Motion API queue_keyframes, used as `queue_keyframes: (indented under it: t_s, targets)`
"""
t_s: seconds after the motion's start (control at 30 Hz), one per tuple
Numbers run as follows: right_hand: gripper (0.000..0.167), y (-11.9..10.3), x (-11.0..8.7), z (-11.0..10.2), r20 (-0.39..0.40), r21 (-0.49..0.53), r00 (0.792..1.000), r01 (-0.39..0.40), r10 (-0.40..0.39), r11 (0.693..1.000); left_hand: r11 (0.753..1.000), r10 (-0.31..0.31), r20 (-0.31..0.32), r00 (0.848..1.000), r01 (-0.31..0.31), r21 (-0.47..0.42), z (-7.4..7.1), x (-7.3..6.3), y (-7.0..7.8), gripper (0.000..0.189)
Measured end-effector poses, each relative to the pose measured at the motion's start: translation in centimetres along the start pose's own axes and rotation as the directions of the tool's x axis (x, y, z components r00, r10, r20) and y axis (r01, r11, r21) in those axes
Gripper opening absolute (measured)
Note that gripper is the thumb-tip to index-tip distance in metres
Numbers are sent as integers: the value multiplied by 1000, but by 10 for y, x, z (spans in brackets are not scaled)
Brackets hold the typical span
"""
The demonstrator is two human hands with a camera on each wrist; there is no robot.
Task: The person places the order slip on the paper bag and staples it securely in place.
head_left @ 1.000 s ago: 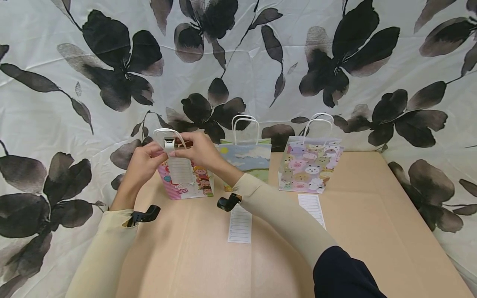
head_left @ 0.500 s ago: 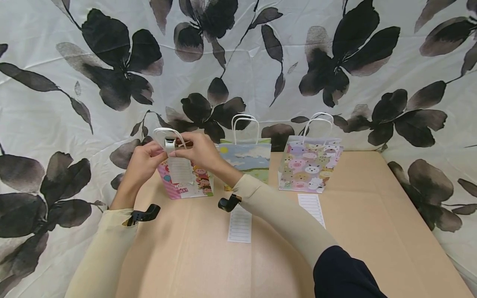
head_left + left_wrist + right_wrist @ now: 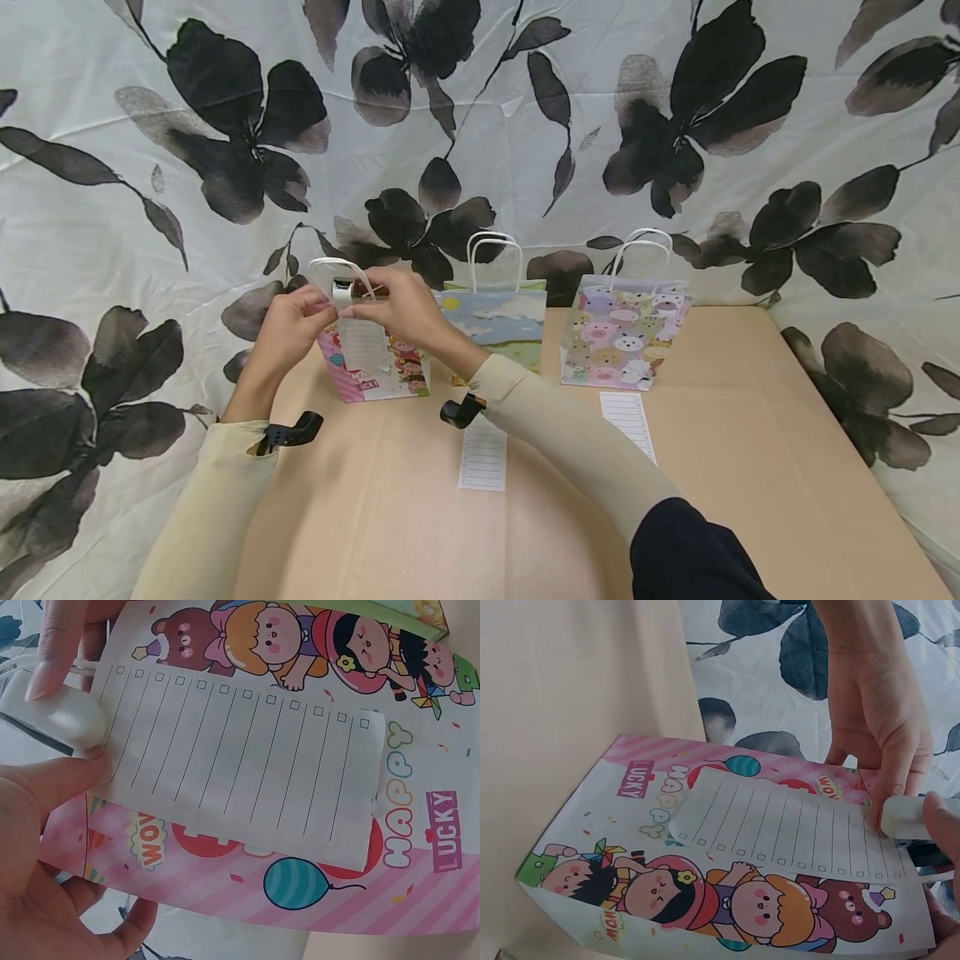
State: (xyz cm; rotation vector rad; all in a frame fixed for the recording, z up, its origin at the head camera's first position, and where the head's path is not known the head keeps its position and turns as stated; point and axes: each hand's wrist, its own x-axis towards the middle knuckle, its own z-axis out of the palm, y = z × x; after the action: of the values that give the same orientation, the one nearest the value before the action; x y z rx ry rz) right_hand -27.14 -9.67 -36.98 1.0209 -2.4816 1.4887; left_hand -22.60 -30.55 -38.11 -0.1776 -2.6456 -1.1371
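**You are holding a white stapler over a checklist slip on the pink party bag**

Your right hand (image 3: 405, 304) is gripping the white stapler (image 3: 64, 716), its index finger lying along the top; you cannot see all its other fingers. The stapler is sitting at the top edge of the checklist slip (image 3: 247, 765), which is covering part of the front of the pink party bag (image 3: 408, 367). Your left hand (image 3: 291, 323) is pinching slip and bag at the top, thumb in front and fingers behind, just beside the stapler.

That bag is standing at the far left of the tan table (image 3: 750, 467). The landscape bag (image 3: 495, 325) is standing to its right, and the animal-print bag (image 3: 622, 333) farther right. The middle slip (image 3: 483, 457) is lying nearer than the landscape bag; the right-hand slip (image 3: 628, 423) is lying just nearer than the animal-print bag. A floral cloth (image 3: 510, 142) is hanging behind.
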Motion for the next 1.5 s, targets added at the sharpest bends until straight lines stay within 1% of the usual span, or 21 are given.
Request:
queue_keyframes:
  t_s: [0.17, 0.3, 0.43, 0.53, 0.63, 0.73, 0.97, 1.23, 1.4, 1.5]
  targets:
    - [37, 1, 1, -3, 65, -9, 997, -34, 34, 999, 1000, 0, 8, 1000, 0, -1, 0, 0, -1, 22]
    - [38, 2, 1, -4, 100, -67, 993, -60, 67, 996, 1000, 11, 20, 1000, -11, 4, 0, 1, -2, 26]
    - [40, 2, 1, -4, 107, -130, 992, -60, 74, 990, 1000, 19, 20, 1000, -19, 10, 0, 1, -2, 27]
    - [49, 2, 2, -3, 112, -223, 991, -52, 79, 973, 1000, 17, 18, 1000, -17, 13, 0, 0, -2, 26]
    - [60, 0, 2, -2, 115, -327, 990, -41, 83, 944, 1000, 10, 18, 1000, -10, 10, 1, 0, -2, 26]
    - [63, 0, 1, 1, 110, -372, 991, -29, 75, 928, 1000, 6, 14, 1000, -6, 10, 1, 0, -3, 26]
    - [55, 2, 1, 2, 99, -354, 992, -37, 76, 934, 1000, 26, 17, 1000, -26, 6, 1, 1, -2, 24]
    - [46, 2, 1, 3, 82, -363, 996, -6, 38, 932, 1000, 5, 50, 999, -6, 16, -1, 0, -3, 26]
    - [47, 4, 0, 4, 62, -361, 998, 15, 8, 933, 1000, 11, 71, 997, -12, 14, -3, -2, -4, 26]
    - [48, 5, 0, 5, 59, -348, 998, 10, 11, 938, 1000, 11, 104, 995, -11, -4, -5, -4, -4, 28]
